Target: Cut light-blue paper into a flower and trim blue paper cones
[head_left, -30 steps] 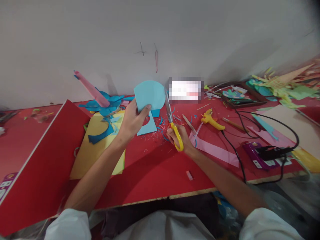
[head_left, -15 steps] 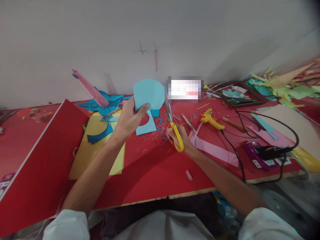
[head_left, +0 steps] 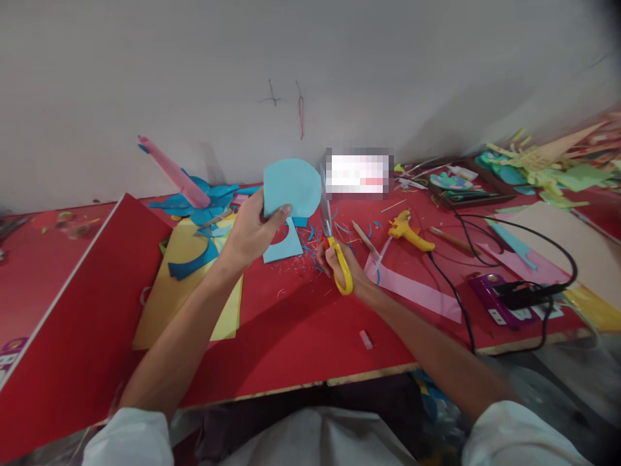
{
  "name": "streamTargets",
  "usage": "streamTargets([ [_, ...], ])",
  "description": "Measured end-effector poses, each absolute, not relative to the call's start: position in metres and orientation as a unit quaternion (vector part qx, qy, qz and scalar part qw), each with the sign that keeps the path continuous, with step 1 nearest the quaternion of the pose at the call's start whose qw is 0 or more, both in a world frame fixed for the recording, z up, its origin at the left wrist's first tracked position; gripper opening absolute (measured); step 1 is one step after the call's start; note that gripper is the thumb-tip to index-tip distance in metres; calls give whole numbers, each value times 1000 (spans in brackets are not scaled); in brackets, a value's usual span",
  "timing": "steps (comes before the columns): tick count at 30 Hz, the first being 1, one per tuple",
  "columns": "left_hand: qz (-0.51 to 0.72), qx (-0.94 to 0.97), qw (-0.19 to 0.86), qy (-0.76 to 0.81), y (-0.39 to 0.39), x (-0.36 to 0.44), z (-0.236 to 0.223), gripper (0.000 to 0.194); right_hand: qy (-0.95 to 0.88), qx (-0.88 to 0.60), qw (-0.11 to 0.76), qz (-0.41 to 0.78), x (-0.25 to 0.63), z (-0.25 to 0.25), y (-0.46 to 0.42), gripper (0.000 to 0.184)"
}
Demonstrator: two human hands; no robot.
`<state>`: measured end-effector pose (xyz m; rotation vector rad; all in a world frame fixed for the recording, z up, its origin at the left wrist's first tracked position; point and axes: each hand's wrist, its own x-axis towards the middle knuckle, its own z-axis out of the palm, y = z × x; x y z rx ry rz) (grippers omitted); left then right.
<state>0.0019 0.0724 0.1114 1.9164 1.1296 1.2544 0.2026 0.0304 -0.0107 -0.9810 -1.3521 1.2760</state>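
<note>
My left hand (head_left: pixel 250 233) pinches a light blue rounded paper shape (head_left: pixel 291 186) and holds it up above the red table (head_left: pixel 301 336). My right hand (head_left: pixel 347 265) grips the yellow-handled scissors (head_left: pixel 334 243), whose blades point up at the paper's right edge. Under the paper lies a light blue offcut (head_left: pixel 282 247) with a round notch, among small paper shavings.
Yellow sheets (head_left: pixel 187 291) with blue scraps lie at left beside a red board (head_left: pixel 82 323). A yellow glue gun (head_left: pixel 410 234), pink paper strip (head_left: pixel 417 291), black cables (head_left: pixel 466 304) and a purple power strip (head_left: pixel 504 299) sit at right. Paper cut-outs (head_left: pixel 543 165) pile up far right.
The paper shape and the scissors have shifted slightly, with my right hand moving a little up and left toward the paper. Otherwise the scene is the same.
</note>
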Motion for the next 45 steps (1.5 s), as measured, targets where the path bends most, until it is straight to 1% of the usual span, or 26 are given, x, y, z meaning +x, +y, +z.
streamTargets([
  [3, 457, 731, 280, 422, 74, 1, 109, 25, -558, -415, 499, 518, 205, -8, 29, 75],
  [8, 446, 740, 267, 428, 76, -1, 108, 24, -556, -412, 511, 510, 207, -4, 27, 74],
  [15, 455, 722, 299, 427, 74, -3, 114, 23, -575, -429, 499, 487, 210, -2, 27, 71],
  [22, 471, 706, 302, 434, 75, -6, 115, 19, -587, -431, 497, 472, 213, 3, 26, 69],
  [28, 481, 698, 307, 432, 75, -7, 116, 20, -578, -441, 497, 473, 212, -1, 28, 67],
  [32, 481, 700, 301, 435, 78, -12, 117, 24, -577, -455, 490, 469, 215, -6, 29, 62],
  [36, 484, 701, 295, 431, 79, -15, 118, 25, -571, -459, 488, 475, 216, -11, 31, 62],
  [39, 499, 684, 314, 429, 77, -12, 118, 23, -553, -448, 501, 493, 211, -10, 31, 67],
  [45, 522, 633, 394, 414, 71, 4, 112, 21, -541, -392, 491, 558, 197, -9, 30, 86],
])
